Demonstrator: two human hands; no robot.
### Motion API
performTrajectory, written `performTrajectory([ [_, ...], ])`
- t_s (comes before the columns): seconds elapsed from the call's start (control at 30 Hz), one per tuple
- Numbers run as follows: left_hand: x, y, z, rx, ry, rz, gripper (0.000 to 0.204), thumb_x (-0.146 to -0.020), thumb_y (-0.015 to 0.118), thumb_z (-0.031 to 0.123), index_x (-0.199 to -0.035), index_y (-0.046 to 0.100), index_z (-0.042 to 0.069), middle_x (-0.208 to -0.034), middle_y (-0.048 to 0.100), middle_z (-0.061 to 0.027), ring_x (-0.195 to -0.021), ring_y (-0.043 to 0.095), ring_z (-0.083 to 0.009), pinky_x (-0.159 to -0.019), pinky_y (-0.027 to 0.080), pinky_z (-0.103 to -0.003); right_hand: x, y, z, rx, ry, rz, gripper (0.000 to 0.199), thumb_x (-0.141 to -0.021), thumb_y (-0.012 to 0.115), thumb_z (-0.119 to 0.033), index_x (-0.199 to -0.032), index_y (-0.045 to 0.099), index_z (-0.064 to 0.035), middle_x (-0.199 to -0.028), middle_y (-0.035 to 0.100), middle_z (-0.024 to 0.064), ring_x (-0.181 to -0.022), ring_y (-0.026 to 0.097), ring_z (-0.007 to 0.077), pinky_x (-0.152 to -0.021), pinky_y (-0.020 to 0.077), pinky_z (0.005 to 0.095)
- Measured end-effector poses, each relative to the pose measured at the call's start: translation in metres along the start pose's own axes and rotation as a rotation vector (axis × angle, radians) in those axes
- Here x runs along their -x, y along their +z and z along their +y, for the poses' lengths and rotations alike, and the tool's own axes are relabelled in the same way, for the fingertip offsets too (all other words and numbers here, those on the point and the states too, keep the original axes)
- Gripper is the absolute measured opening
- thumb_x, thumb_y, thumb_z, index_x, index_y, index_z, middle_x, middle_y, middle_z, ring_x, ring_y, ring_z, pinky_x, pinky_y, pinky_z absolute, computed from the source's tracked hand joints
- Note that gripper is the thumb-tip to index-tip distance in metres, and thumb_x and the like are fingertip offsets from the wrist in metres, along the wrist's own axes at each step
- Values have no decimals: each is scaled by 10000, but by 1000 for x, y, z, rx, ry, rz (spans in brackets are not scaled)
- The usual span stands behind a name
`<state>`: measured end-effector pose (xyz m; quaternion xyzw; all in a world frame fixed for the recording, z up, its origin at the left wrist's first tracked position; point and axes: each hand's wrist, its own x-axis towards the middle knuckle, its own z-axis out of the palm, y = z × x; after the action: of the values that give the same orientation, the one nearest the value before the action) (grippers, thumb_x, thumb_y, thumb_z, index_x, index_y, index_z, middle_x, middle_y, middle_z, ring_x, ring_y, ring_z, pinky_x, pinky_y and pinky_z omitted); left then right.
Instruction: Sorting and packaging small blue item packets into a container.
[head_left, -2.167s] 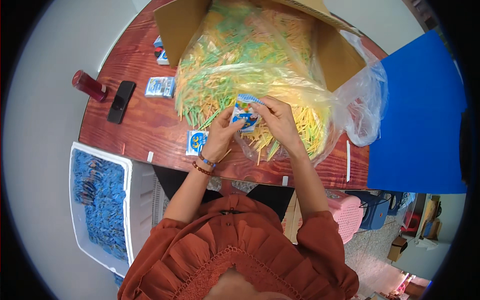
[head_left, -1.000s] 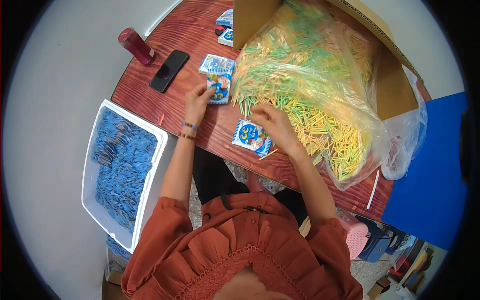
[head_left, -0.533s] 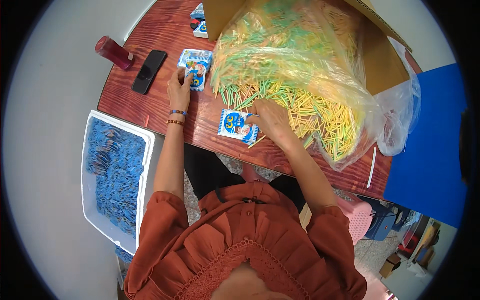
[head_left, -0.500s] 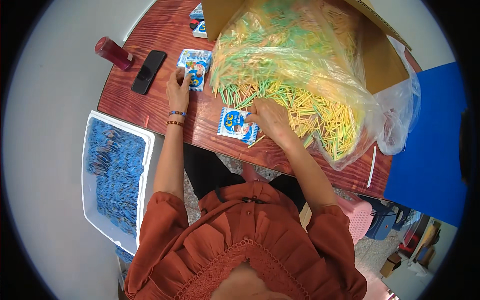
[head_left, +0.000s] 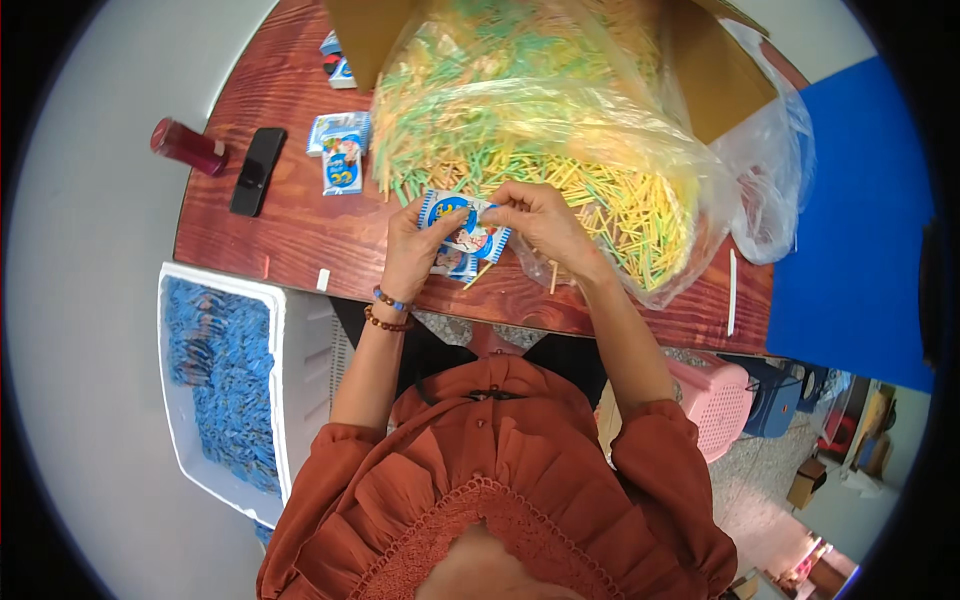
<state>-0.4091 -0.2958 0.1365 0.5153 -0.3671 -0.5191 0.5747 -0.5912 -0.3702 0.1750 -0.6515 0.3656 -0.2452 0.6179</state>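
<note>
Between both hands is a blue-and-white printed packet (head_left: 465,228), held over the near part of the table. My left hand (head_left: 412,250), with two beaded bracelets at the wrist, grips its left side, thumb on top. At its right end my right hand (head_left: 540,222) pinches the packet, fingers together. A second packet (head_left: 455,264) lies partly hidden underneath. To the left, another small packet (head_left: 342,165) overlaps a further packet (head_left: 318,132). Thin yellow, green and orange sticks (head_left: 655,235) spill from a clear plastic bag (head_left: 590,105) just beyond my right hand.
A cardboard box (head_left: 725,95) holds the bag at the back. A phone (head_left: 258,172) and a red bottle (head_left: 190,147) lie at the left. Below them stands a white foam box (head_left: 281,380) full of blue packets. A blue panel (head_left: 860,220) borders the table's right side.
My left hand has left the packets on the left and come over to the packet near my right hand. Both hands now hold that packet. The view has shifted slightly.
</note>
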Motion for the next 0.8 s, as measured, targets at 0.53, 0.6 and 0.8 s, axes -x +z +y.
performTrajectory([
  [0.53, 15, 56, -18, 289, -115, 72, 147, -875, 650, 39, -999, 672, -37, -918, 693, -74, -772, 650, -103, -670, 540, -238, 46, -15, 49, -175, -52, 363, 242, -840, 695, -137, -667, 574, -18, -573, 454, -58, -558, 375, 18, -474, 303, 224],
  [0.6, 15, 60, -22, 313, -114, 76, 141, -878, 651, 47, -988, 676, -39, -906, 694, -70, -756, 645, -94, -660, 530, -227, 50, -19, 53, -141, -42, 369, 232, -845, 690, -141, -678, 592, -13, -583, 484, -50, -569, 404, 17, -486, 325, 217],
  [0.8, 14, 59, -38, 277, -115, 98, 131, -914, 632, 116, -944, 692, 3, -818, 656, -2, -690, 553, -46, -609, 444, -216, 57, -27, 45, -242, -8, 382, 201, -889, 619, -170, -803, 689, -2, -678, 627, 4, -631, 538, 44, -578, 437, 213],
])
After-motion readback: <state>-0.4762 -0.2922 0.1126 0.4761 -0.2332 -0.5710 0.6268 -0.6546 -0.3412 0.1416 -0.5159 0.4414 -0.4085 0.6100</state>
